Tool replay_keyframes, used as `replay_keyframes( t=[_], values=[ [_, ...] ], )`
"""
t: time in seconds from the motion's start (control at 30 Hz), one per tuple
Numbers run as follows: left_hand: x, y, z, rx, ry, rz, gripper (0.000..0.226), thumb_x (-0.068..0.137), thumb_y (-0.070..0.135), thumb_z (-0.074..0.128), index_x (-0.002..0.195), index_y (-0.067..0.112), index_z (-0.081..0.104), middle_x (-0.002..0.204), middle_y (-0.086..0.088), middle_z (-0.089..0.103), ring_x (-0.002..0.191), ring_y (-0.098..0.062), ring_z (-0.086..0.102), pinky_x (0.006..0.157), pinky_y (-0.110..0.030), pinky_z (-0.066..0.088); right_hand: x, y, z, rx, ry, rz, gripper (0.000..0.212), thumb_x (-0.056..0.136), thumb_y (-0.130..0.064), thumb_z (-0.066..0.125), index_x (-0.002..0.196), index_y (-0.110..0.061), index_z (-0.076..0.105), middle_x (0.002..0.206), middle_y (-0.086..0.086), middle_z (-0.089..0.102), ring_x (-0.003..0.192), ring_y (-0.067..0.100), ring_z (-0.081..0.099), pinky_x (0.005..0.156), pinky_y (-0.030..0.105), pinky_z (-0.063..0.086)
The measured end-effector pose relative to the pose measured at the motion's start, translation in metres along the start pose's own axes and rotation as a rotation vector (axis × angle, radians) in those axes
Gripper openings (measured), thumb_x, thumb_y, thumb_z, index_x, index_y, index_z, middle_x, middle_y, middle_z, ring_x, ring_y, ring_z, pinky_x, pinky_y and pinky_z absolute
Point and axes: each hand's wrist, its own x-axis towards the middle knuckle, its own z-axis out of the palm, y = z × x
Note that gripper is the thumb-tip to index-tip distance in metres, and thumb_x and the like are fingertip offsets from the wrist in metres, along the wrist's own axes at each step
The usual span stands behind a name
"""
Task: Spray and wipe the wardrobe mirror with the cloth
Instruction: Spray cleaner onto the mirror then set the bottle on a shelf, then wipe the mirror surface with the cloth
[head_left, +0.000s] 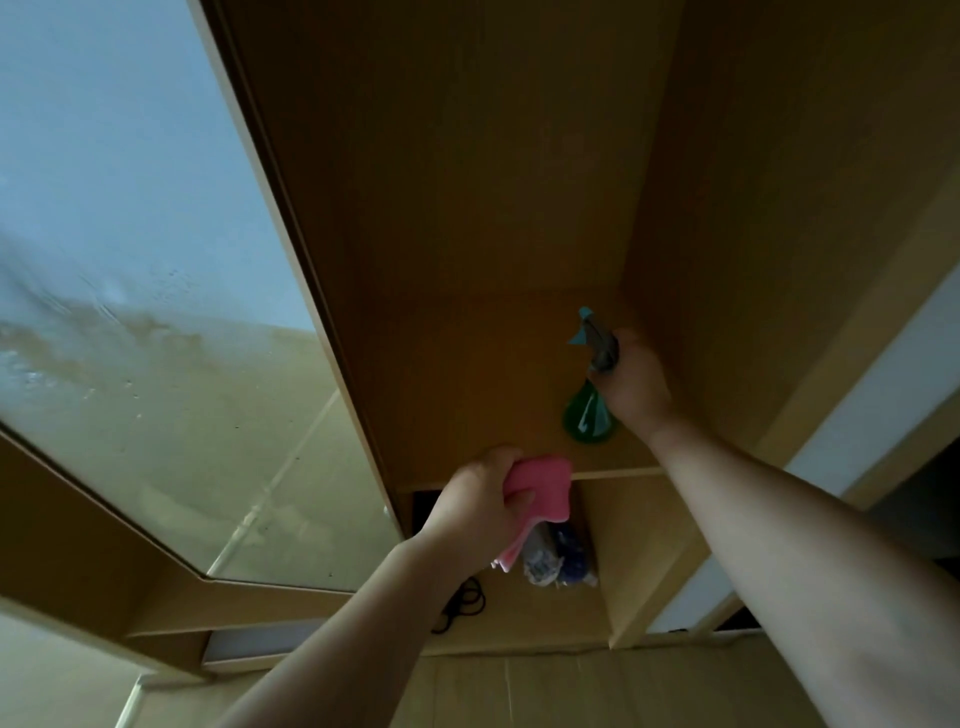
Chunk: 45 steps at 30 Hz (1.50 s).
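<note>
The wardrobe mirror (130, 291) fills the left of the view on an opened door, its glass streaked and misted across the middle. My left hand (478, 504) grips a bunched pink cloth (540, 486) at the front edge of a wooden shelf. My right hand (631, 376) holds the neck of a green spray bottle (589, 415) with a grey and teal trigger head, which stands on that shelf inside the wardrobe. Both hands are to the right of the mirror.
The open wardrobe compartment (493, 182) is tan wood with side walls close to both hands. Below the shelf lie a crumpled plastic bag with something blue (558, 558) and black hair ties (465, 605). A cardboard surface (519, 691) spans the bottom.
</note>
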Motion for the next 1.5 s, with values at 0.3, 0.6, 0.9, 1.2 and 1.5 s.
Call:
replay_keyframes(
  t=[0.3, 0.6, 0.9, 1.2, 1.5],
  values=[
    [0.0, 0.018, -0.008, 0.033, -0.005, 0.054, 0.028, 0.092, 0.025, 0.06, 0.12, 0.021, 0.057, 0.097, 0.006, 0.062, 0.081, -0.011, 0.06, 0.07, -0.03, 0.056, -0.011, -0.005, -0.022, 0.015, -0.067, 0.052, 0.069, 0.087, -0.008, 0.068, 0.146, -0.017, 0.035, 0.133, 0.008, 0.057, 0.12, 0.025, 0.057, 0.083, 0.024, 0.043],
    [-0.008, 0.069, -0.045, 0.0, 0.054, 0.21, 0.028, 0.09, 0.018, 0.062, 0.118, 0.019, 0.059, 0.104, 0.006, 0.059, 0.091, -0.012, 0.056, 0.075, -0.024, 0.05, -0.054, -0.046, -0.073, 0.076, 0.004, -0.054, 0.015, 0.09, -0.026, 0.066, 0.1, -0.035, 0.06, 0.094, -0.019, 0.06, 0.086, 0.001, 0.057, 0.059, 0.011, 0.034],
    [-0.033, 0.113, -0.089, -0.038, 0.155, 0.418, 0.023, 0.09, 0.019, 0.062, 0.113, 0.019, 0.059, 0.1, 0.008, 0.059, 0.088, -0.009, 0.057, 0.077, -0.022, 0.052, -0.13, -0.105, -0.128, 0.183, -0.045, -0.16, 0.041, 0.093, -0.051, 0.049, 0.076, -0.016, 0.063, 0.074, 0.009, 0.065, 0.074, 0.028, 0.065, 0.07, 0.045, 0.052],
    [-0.074, 0.107, -0.136, -0.095, 0.174, 0.553, 0.023, 0.091, 0.027, 0.062, 0.113, 0.024, 0.057, 0.098, 0.016, 0.056, 0.083, 0.006, 0.053, 0.068, -0.009, 0.047, -0.197, -0.18, -0.131, 0.339, -0.152, -0.215, 0.046, 0.072, -0.069, 0.065, 0.085, -0.025, 0.07, 0.082, 0.006, 0.069, 0.081, 0.027, 0.068, 0.07, 0.034, 0.053],
    [-0.138, 0.051, -0.221, -0.108, 0.022, 0.674, 0.02, 0.095, 0.03, 0.057, 0.115, 0.028, 0.058, 0.102, 0.021, 0.056, 0.091, 0.002, 0.059, 0.075, -0.014, 0.054, -0.248, -0.276, -0.092, 0.234, -0.162, -0.325, 0.013, 0.078, -0.021, 0.068, 0.088, -0.03, 0.064, 0.082, -0.002, 0.066, 0.077, 0.011, 0.063, 0.067, 0.031, 0.052]
  ],
)
